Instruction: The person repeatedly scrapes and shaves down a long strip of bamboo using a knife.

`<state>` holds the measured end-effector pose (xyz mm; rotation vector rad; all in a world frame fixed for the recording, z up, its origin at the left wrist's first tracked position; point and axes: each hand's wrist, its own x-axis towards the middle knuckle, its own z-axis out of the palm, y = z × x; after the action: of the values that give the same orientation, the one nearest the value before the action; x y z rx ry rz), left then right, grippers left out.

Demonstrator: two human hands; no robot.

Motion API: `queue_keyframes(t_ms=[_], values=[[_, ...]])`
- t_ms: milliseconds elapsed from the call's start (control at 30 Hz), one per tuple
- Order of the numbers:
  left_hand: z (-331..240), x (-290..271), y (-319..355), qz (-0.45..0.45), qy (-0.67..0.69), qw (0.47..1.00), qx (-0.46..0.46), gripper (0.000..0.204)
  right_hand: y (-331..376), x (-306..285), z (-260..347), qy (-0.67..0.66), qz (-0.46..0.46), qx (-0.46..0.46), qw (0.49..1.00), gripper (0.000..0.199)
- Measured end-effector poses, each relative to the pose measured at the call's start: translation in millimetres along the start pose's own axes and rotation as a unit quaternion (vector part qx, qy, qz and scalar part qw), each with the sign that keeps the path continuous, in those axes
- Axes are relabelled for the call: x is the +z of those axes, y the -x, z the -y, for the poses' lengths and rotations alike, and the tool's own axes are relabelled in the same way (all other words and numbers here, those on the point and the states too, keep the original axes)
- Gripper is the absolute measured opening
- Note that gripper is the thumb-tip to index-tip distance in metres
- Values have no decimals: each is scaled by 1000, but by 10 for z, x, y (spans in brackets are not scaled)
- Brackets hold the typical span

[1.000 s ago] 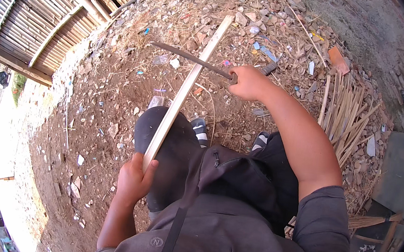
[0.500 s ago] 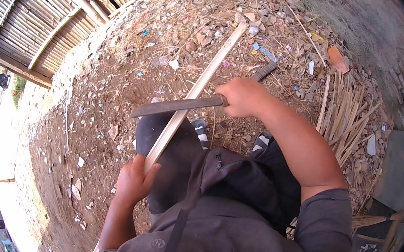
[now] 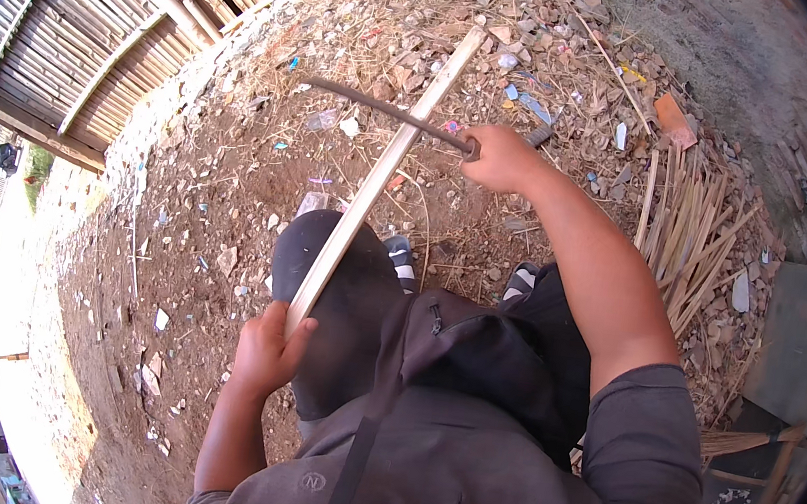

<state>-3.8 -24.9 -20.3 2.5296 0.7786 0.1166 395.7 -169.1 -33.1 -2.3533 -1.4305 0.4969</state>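
My left hand (image 3: 268,348) is closed round the near end of a long, pale bamboo strip (image 3: 361,202). The strip slopes away over my left knee, its far end above the littered ground. In my right hand (image 3: 503,162) is the handle of a machete (image 3: 362,100), mostly hidden by my fingers. Its dark blade points left and crosses the strip in its far half, seen nearly edge-on. Whether the edge touches the wood or is sunk in it, I cannot tell.
A heap of thin split strips (image 3: 684,236) lies on the right, beside an orange brick piece (image 3: 677,120). Stones and scraps cover the dirt (image 3: 222,169). A bamboo fence (image 3: 77,41) stands at the far left, and a grey panel (image 3: 795,345) at the right.
My right hand has moved the machete farther away along the strip, and its blade has turned from showing its flat side to nearly edge-on. The strip has shifted slightly to the left.
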Motion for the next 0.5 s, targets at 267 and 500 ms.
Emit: queue_keyframes(t_ms=[267, 500], values=[[64, 20, 8, -24, -26, 999, 30, 37, 108, -56, 337, -2, -7, -8, 1000, 39], [-2, 11, -54, 4, 9, 1000, 2, 35, -141, 47, -643, -171, -134, 116, 969, 41]])
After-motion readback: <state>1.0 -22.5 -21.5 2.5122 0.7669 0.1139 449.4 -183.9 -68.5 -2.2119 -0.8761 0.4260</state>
